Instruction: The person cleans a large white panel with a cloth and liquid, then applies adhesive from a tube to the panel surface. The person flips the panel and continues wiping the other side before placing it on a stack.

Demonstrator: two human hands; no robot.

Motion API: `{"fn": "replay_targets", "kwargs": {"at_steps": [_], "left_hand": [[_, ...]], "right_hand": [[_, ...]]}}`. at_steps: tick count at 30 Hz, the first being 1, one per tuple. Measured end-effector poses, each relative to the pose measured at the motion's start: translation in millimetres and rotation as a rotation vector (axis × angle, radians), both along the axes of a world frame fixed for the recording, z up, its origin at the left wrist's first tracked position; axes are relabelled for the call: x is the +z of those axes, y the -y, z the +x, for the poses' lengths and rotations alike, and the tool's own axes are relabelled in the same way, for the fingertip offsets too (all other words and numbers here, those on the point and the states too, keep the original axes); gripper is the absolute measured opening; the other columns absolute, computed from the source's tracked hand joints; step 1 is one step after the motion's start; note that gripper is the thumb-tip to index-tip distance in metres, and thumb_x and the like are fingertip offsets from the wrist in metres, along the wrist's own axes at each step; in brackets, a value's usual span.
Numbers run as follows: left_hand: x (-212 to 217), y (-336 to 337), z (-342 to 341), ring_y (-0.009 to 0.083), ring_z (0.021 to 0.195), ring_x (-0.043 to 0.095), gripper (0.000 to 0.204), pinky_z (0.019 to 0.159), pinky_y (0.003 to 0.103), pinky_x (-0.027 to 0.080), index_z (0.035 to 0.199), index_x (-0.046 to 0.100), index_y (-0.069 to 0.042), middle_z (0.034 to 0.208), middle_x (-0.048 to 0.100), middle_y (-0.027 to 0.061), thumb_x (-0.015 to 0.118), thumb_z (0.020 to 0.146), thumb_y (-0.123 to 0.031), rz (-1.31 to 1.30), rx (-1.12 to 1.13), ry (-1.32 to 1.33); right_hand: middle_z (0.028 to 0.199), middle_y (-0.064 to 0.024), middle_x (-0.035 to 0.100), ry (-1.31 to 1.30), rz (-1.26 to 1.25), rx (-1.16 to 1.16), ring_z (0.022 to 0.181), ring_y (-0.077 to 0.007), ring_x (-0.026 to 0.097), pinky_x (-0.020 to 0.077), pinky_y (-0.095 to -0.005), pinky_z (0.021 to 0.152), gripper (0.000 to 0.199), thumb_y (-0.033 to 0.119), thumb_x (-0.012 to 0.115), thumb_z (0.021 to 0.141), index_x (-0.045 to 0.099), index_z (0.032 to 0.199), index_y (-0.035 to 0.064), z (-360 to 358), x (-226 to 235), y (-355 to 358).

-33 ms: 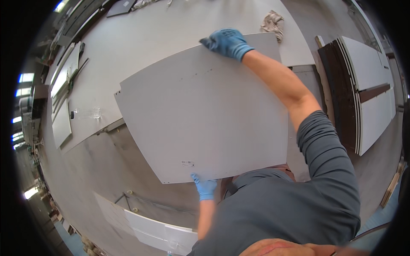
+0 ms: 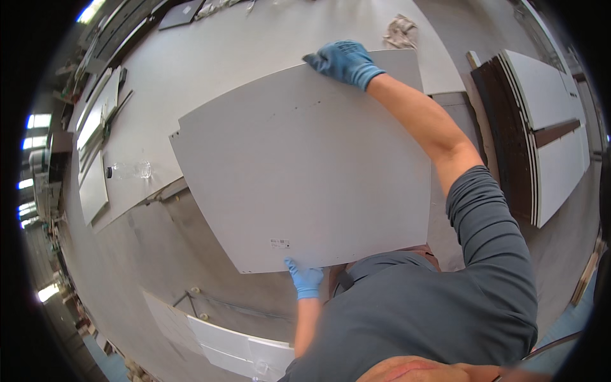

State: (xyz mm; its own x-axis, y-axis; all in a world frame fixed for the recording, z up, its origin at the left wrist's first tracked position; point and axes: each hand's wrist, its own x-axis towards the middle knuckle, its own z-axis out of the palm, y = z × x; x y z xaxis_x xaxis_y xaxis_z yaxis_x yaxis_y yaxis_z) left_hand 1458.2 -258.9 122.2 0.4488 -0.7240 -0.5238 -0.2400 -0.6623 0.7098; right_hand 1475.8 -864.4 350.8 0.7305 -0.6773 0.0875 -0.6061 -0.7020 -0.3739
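A large pale grey panel (image 2: 305, 172) spans the space between my two gloved hands, its far part over the white worktop (image 2: 223, 70). It has a notch at its left corner, a few dark marks near the far edge and a small label (image 2: 280, 243) near the close edge. My right hand (image 2: 344, 63), in a darker blue work glove, is closed over the panel's far edge. At the near edge my left hand (image 2: 305, 280), in a light blue glove, grips the panel with its thumb on top; its other fingers are largely hidden.
A crumpled cloth (image 2: 401, 32) lies beyond the panel. On the left are a clear bottle (image 2: 132, 170) on its side and several board strips (image 2: 98, 121). White and dark brown panels (image 2: 547, 134) are stacked at the right. Behind my left arm is a low rack with white boards (image 2: 235, 347).
My right hand sits very slightly farther right along the far edge. My left hand keeps its hold, and the panel has barely shifted.
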Motion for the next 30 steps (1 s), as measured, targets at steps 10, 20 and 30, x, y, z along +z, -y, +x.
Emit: {"fn": "replay_targets", "kwargs": {"at_steps": [10,20,30], "left_hand": [[38,-14,11,0.0328,0.156,0.027,0.075,0.127,0.058,0.019,0.163,0.036,-0.019,0.171,0.032,0.0062,0.046,0.103,-0.063,-0.371,0.142,-0.790],[59,54,-71,0.0316,0.152,0.033,0.088,0.126,0.057,0.024,0.158,0.045,-0.023,0.166,0.039,0.0054,0.064,0.089,-0.074,-0.096,0.153,-1.372],[76,140,-352,0.0299,0.149,0.035,0.080,0.123,0.060,0.026,0.158,0.040,-0.012,0.164,0.040,0.0086,0.054,0.101,-0.065,0.219,0.053,-1.517]], "right_hand": [[0.083,-0.0182,0.073,0.088,-0.296,-0.453,0.080,-0.0402,0.071,0.0556,-0.0497,0.077,0.052,0.054,0.053,0.099,0.076,0.082,0.0105,-263,72,-91],[0.088,-0.0141,0.075,-0.016,-0.372,-0.918,0.082,-0.0375,0.072,0.0564,-0.0488,0.076,0.052,0.058,0.049,0.099,0.080,0.089,0.0166,-546,120,-211],[0.084,-0.0159,0.075,-0.076,-0.502,-1.313,0.078,-0.0404,0.071,0.0568,-0.0512,0.074,0.058,0.061,0.051,0.099,0.076,0.081,0.0113,-921,144,-340]]}}
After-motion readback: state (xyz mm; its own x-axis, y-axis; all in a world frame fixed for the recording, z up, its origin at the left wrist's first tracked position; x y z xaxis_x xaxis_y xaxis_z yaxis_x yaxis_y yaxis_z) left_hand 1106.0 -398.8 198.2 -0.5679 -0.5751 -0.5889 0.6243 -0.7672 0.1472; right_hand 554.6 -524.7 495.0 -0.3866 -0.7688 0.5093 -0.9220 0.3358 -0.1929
